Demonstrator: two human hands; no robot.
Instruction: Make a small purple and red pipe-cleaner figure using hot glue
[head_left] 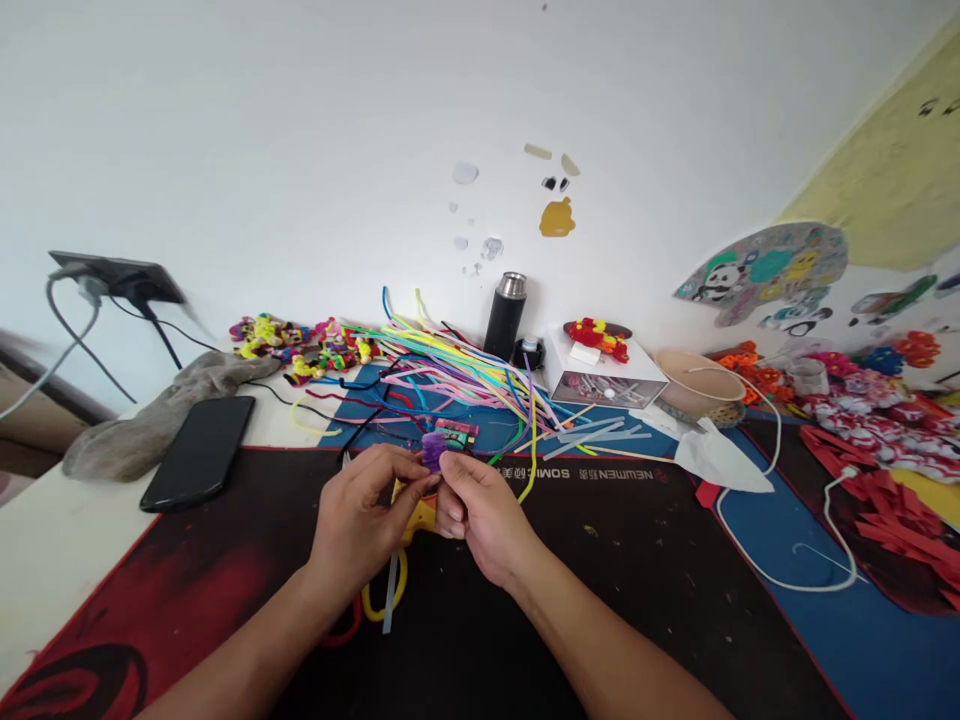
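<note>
1. Pinching a fuzzy purple piece [433, 450]: the left hand [367, 500], its thumb and fingertips drawn close together at the lower edge of the piece.
2. Right hand [487, 510]: thumb pressed over curled fingers, narrow grip, on the right side of the same piece. The 2 hands nearly meet.
3. Position of the purple piece: nearer the wearer than the black flask [505, 320] and slightly left of it, raised over the dark mat [600, 600].
4. Below the hands, on the flask's near side: 1 yellow loop [405, 578], 1 red loop [352, 625] and 1 translucent strip [390, 600]. Fingers partly cover this area.
5. Left of the flask and spreading in front of it: a loose heap of multicoloured fuzzy stems [465, 365]. Farther left: small bright figures [300, 345] in a cluster, then a black phone [199, 450] lying flat.
6. Right of the flask: a white box [600, 370] bearing a red-and-yellow fuzzy item [598, 338], then a beige bowl [697, 385]. Farther right: red strips [900, 520], piled.
</note>
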